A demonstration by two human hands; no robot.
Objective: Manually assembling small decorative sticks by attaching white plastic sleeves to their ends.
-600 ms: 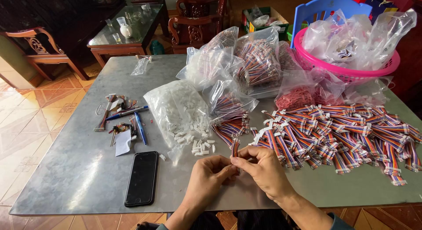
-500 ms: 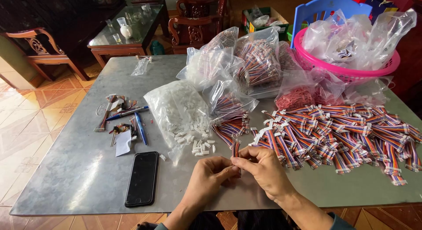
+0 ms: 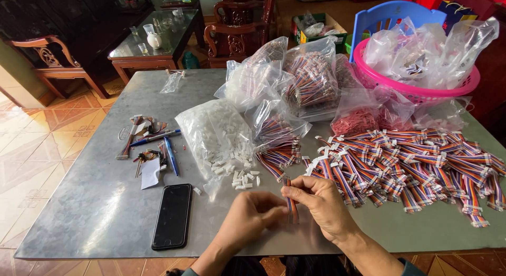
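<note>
Pinching a short rainbow ribbon cable [image 3: 290, 202], my right hand [image 3: 321, 207] holds it upright between thumb and forefinger near the table's front edge. My left hand [image 3: 252, 217] meets it from nine o'clock, fingertips pressed together at the cable's lower end. At eleven o'clock I see loose white connectors [image 3: 243, 177] spilling from a clear bag [image 3: 216, 133]. At two o'clock lies a heap of finished cables [image 3: 411, 162]. At nine o'clock, a black phone [image 3: 173, 215] rests on the grey table [image 3: 95, 202].
</note>
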